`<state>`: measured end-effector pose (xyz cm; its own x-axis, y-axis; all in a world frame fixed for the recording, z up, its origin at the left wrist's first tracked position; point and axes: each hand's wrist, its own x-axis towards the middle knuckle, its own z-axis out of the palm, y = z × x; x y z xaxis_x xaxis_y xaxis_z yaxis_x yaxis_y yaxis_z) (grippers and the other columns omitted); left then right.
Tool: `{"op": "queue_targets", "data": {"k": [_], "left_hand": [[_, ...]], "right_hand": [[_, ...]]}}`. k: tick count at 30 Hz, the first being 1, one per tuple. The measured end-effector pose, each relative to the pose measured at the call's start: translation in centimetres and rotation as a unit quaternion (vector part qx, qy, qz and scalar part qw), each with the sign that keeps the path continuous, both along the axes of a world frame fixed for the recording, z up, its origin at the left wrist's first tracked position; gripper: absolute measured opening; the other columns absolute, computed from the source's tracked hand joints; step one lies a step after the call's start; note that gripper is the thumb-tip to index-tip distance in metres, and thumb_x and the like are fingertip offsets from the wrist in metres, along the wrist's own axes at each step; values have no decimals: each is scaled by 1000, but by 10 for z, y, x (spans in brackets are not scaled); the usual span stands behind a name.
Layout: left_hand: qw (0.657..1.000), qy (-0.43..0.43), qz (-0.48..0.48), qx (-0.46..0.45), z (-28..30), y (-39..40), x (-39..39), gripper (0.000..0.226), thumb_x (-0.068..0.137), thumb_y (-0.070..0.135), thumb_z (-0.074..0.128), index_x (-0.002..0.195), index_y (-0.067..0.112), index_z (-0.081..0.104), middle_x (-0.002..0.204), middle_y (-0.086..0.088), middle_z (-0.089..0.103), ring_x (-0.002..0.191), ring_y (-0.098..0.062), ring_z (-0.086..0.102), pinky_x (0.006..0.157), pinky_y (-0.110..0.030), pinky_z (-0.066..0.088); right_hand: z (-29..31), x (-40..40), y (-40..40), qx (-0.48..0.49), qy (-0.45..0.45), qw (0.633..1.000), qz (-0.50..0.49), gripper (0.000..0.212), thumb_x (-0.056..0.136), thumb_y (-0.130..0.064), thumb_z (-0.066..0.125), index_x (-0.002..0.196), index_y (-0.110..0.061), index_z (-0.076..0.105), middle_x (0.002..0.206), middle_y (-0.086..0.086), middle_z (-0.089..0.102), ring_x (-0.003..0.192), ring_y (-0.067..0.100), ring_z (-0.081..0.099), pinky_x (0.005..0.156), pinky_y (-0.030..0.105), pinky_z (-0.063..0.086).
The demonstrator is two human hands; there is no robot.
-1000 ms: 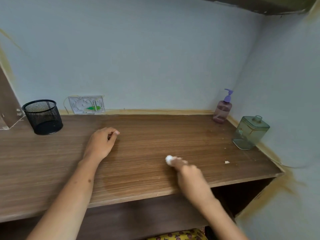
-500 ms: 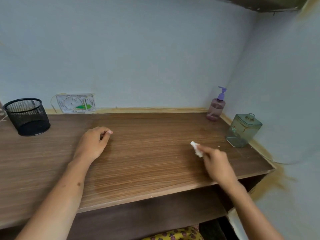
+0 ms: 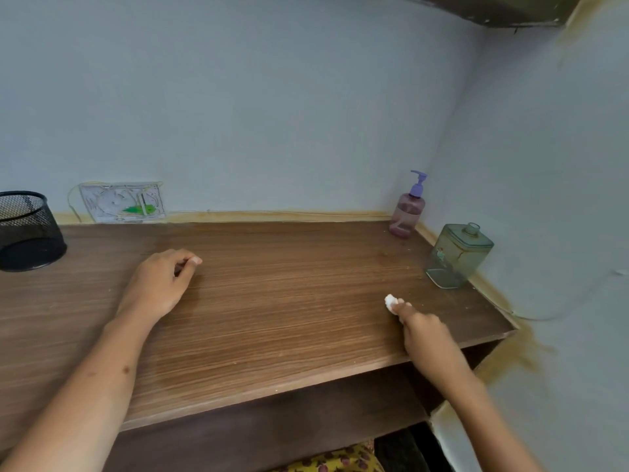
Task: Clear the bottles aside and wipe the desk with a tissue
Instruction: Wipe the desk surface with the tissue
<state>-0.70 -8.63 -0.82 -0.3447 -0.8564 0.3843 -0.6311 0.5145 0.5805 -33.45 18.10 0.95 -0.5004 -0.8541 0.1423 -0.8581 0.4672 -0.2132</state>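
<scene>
A small wad of white tissue [image 3: 390, 303] is pinched at the fingertips of the right hand [image 3: 427, 338] and pressed onto the desk [image 3: 289, 301], toward its right side and near the front of the green bottle [image 3: 456, 257]. The left hand [image 3: 158, 284] is laid on the desk left of centre, fingers loosely curled and grasping nothing. The tissue is judged to be very light, soft and easily torn, so it is probably best kept balled up and held from above with the fingertips, with modest pressure so that it is not shredded against the wood grain. The 2 bottles are already set aside at the right: the purple pump bottle [image 3: 408, 212] stands upright in the back corner, and the square green bottle stands just beside the right wall, apart from the tissue. Both are see-through; only a little liquid seems to be left at the bottom of the pump bottle, and whether anything is in the green one cannot be told. A black mesh cup [image 3: 27, 229] at the far left appears empty. Small crumbs are seen on the desk near the green bottle, so wiping is judged unfinished there.
</scene>
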Motion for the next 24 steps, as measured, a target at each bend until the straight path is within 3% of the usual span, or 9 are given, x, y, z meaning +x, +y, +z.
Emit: {"op": "queue_targets", "data": {"k": [3,7,10,12,14,15,17,20,24], "left_hand": [[1000,-11,-3,-1,2,1,-4,20,96,26,52,101,23,71,101,0,69,93,-19,61,79,-36,46],[1000,-7,-3,4,1,1,-1,20,96,25,52,100,23,71,101,-2,70,92,-20,61,79,-36,46],[1000,1,5,3,-1,2,2,18,96,24,53,98,24,71,100,-1,70,91,-20,61,78,-34,46],[1000,4,13,6,-1,3,3,18,95,24,53,97,24,71,100,0,70,90,-18,61,77,-33,45],[1000,5,12,9,0,4,3,18,96,24,53,97,24,71,100,1,69,88,-16,60,77,-33,45],[1000,6,10,8,0,4,2,18,96,23,52,96,24,71,99,0,69,88,-16,61,77,-33,45],[1000,11,4,6,-1,3,2,18,95,22,53,95,23,71,98,-1,70,88,-18,62,78,-33,46],[1000,7,-2,6,-1,0,1,18,95,24,53,94,27,70,97,1,70,88,-18,62,78,-34,47],[1000,-4,-4,1,2,2,-2,19,96,25,52,97,25,71,96,2,68,88,-17,60,77,-35,46]], "right_hand": [[-2,53,3,-38,-3,996,75,59,93,8,39,146,-19,37,148,-1,42,135,9,41,110,14,21],[0,112,-16,-7,-46,977,206,64,89,11,39,146,-19,37,150,1,40,137,12,39,114,22,30],[12,143,-34,-67,-243,933,258,45,95,-1,44,131,-25,57,134,-8,57,125,-1,50,106,11,35],[22,151,-42,-87,-498,835,218,33,96,-3,50,124,-17,63,122,-5,66,112,-1,60,96,12,45],[28,147,-50,-110,-730,661,137,29,93,6,51,116,-4,65,111,8,70,100,13,69,88,21,54],[31,139,-52,-127,-789,593,96,28,91,10,51,113,0,65,108,14,70,96,20,70,86,26,57],[34,120,-50,-166,-834,525,41,29,87,13,51,114,5,62,109,23,68,93,28,71,84,33,58],[36,89,-38,-231,-791,566,17,29,88,9,53,114,1,63,114,22,67,105,30,67,89,34,55],[31,71,-21,-212,-499,837,70,28,93,-6,57,113,-23,68,114,-4,71,111,7,64,100,28,49]]}}
